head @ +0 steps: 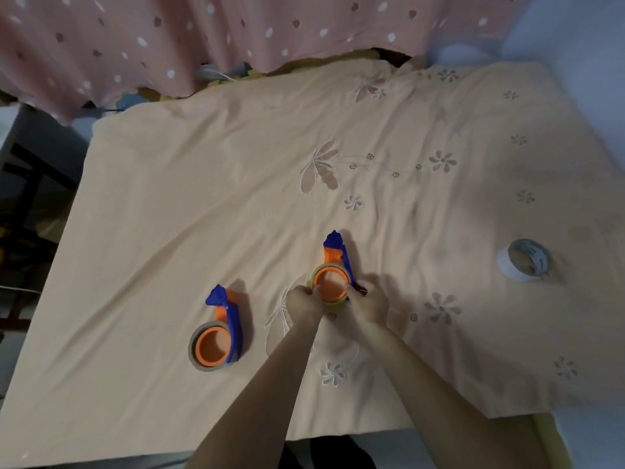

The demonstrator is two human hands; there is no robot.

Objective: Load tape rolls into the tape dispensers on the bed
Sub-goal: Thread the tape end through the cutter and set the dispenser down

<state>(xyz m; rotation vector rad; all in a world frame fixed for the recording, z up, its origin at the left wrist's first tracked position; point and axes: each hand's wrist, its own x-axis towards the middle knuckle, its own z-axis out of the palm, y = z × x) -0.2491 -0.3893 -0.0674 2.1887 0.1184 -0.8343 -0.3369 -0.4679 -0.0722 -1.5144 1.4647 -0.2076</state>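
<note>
Orange-and-blue dispenser (333, 265) lying on bedspread (203, 198); left hand (304, 304) and right hand (367, 304) pinching its tape roll (329, 301) from both sides.

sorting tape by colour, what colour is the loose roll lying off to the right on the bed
The loose tape roll looks white with a greyish outer face, seen in the head view, though the light is dim.

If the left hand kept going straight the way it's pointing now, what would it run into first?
The left hand points up-right and already touches the tape roll on the middle dispenser, so it would likely push the roll first.
</note>
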